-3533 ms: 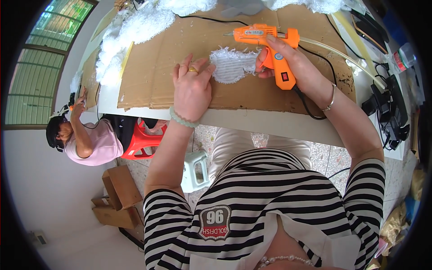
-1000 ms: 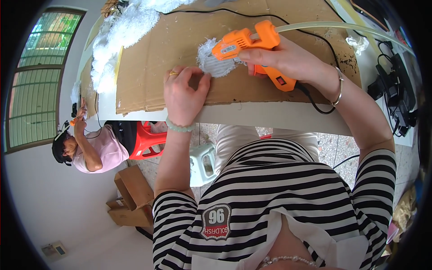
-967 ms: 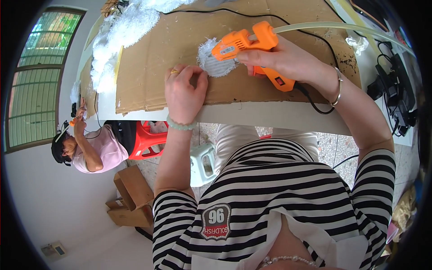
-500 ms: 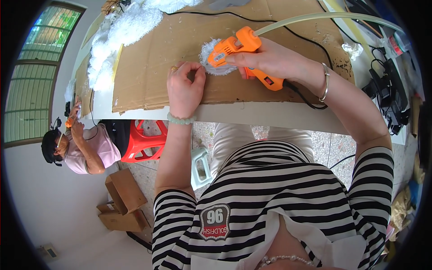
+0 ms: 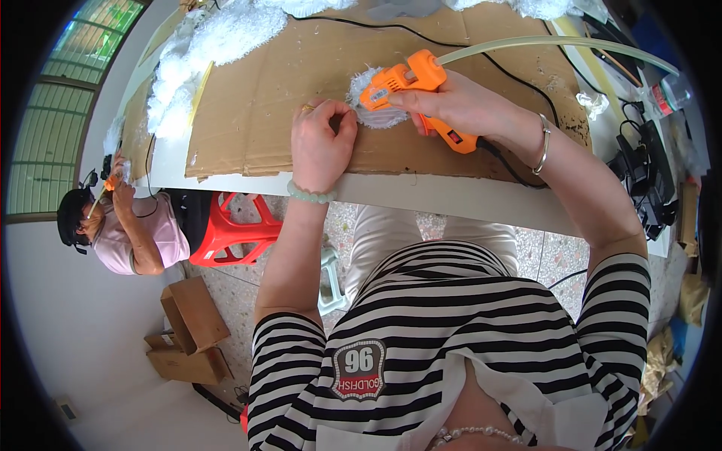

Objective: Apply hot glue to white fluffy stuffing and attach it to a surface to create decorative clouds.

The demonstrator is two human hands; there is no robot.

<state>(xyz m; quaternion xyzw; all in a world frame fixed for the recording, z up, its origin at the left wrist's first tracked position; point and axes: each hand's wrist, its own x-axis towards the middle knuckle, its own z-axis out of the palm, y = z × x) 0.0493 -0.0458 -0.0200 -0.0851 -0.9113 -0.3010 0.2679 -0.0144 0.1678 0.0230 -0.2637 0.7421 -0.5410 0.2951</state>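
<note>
My right hand (image 5: 470, 105) is wrapped round an orange hot glue gun (image 5: 412, 75), whose nozzle end points left over a round white fuzzy piece (image 5: 380, 116). A long pale glue stick (image 5: 526, 46) runs out of the gun's back and curves to the right. The gun covers part of the white piece, which lies on a sheet of cardboard (image 5: 256, 113). At its left edge, my left hand (image 5: 322, 139) rests with curled fingers, thumb and forefinger drawn together. What those fingers hold, if anything, is hidden.
White fluffy material (image 5: 214, 45) is heaped along the cardboard's far left. A black cord (image 5: 421, 34) crosses the board. Crumpled white plastic (image 5: 593, 104) and a clear jar (image 5: 671, 94) sit at the right. Another person (image 5: 139, 237) works at the left beside a red stool (image 5: 237, 229).
The whole view has shifted a little, and more white fluff shows at the far edge. Both hands, the glue gun and the white piece keep nearly the same places relative to each other.
</note>
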